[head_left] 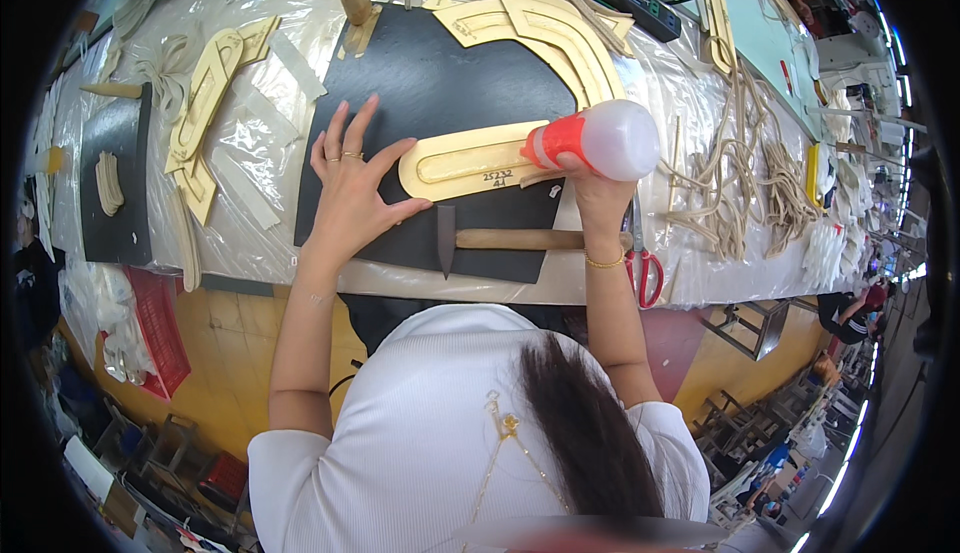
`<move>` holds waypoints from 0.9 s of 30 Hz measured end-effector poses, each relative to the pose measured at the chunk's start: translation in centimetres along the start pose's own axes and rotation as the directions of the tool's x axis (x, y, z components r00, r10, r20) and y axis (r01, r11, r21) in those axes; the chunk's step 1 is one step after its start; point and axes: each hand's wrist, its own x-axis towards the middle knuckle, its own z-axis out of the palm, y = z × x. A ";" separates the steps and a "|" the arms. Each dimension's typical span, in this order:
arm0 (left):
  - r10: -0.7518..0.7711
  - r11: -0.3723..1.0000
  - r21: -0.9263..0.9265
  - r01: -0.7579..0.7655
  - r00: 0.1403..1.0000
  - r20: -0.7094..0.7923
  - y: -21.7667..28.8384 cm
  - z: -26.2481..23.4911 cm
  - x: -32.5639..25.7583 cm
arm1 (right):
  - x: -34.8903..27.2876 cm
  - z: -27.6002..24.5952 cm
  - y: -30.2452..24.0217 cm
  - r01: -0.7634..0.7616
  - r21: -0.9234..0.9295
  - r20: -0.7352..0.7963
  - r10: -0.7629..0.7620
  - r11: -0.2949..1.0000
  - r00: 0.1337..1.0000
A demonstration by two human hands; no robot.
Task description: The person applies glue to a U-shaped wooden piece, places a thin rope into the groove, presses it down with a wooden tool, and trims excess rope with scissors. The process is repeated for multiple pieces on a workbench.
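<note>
My left hand lies flat on the black mat, fingers spread wide, the thumb reaching toward the rounded left end of the yellow pattern piece. That piece lies across the middle of the mat, long and narrow with a raised oval outline inside it. My right hand is wrapped around a squeeze bottle, fingers closed on its pale body from below. The bottle is tipped sideways, and its red cap touches the right end of the pattern piece.

Just below the piece, a hammer with a wooden handle lies on the mat, its dark head pointing left, near my left thumb. Red-handled scissors hang at the table edge beside my right wrist. 2 curved yellow patterns sit at the top right of the mat, partly overlapping. More yellow patterns lie on the clear plastic sheet to my left. A tangle of cream cords is piled to my right. A second black mat sits well apart at the far left.
</note>
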 end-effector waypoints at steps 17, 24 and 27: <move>0.012 1.000 0.020 -0.012 1.000 -0.010 -0.3 0.3 0.0 | -1.6 9.0 -2.6 -0.044 0.119 0.308 0.006 0.992 0.951; -0.040 0.992 -0.123 0.039 0.999 -0.006 4.2 -1.3 1.7 | 3.5 0.9 -4.4 -0.288 0.833 0.096 0.391 0.471 0.915; 0.113 0.982 -0.156 -0.110 0.994 0.009 7.9 0.6 2.8 | 4.3 -2.3 -4.8 -0.146 0.836 -0.059 0.351 0.529 0.935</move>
